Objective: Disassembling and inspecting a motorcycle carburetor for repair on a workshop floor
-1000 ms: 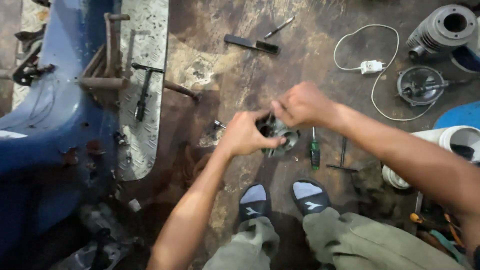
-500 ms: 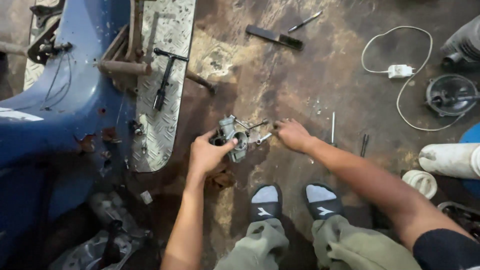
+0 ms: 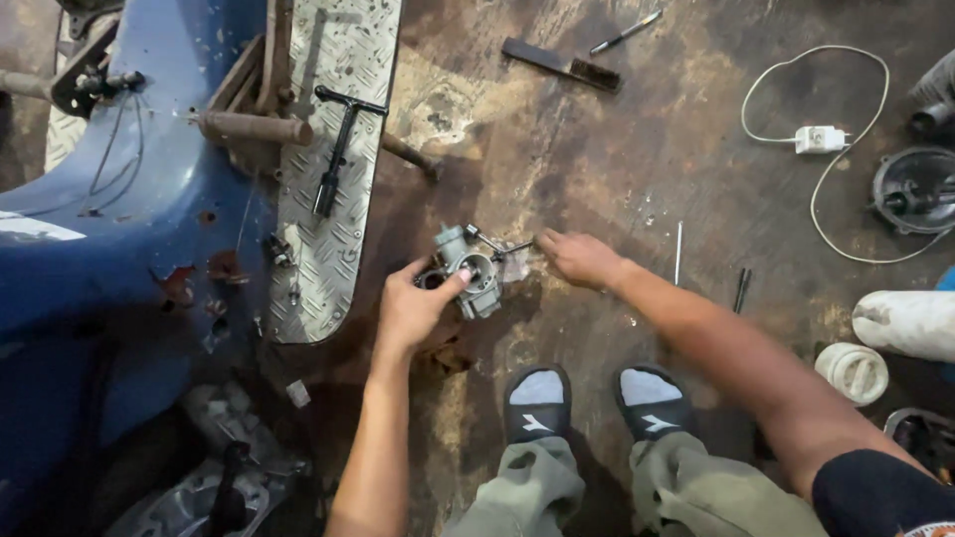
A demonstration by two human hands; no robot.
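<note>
A small grey metal carburettor (image 3: pixel 466 270) is held a little left of the middle of the frame, just above the stained workshop floor (image 3: pixel 617 169), and it is grasped from the left side by the left hand (image 3: pixel 413 306), whose thumb and fingers are closed around its body. The right hand (image 3: pixel 577 259) is reached out flat toward the thin rod-like part that sticks out of the carburettor to the right; its fingertips are laid near the end of this part, but whether something is pinched between them cannot be told, because the fingers are too small and partly hidden. The carburettor is seen already taken off the blue scooter (image 3: pixel 119 219), which stands at the left of the frame with its chequered metal footplate (image 3: pixel 333 149), and a black T-handle wrench (image 3: pixel 338 149) is left lying on that footplate. It is judged that the removal is done and that the work on the part itself is only in its beginning, since the body looks still assembled. Near the right hand a thin metal rod (image 3: pixel 678 253) and a small dark pin (image 3: pixel 742 288) are laid on the floor, and a white charger with cable (image 3: pixel 820 139) is seen at the upper right.
</note>
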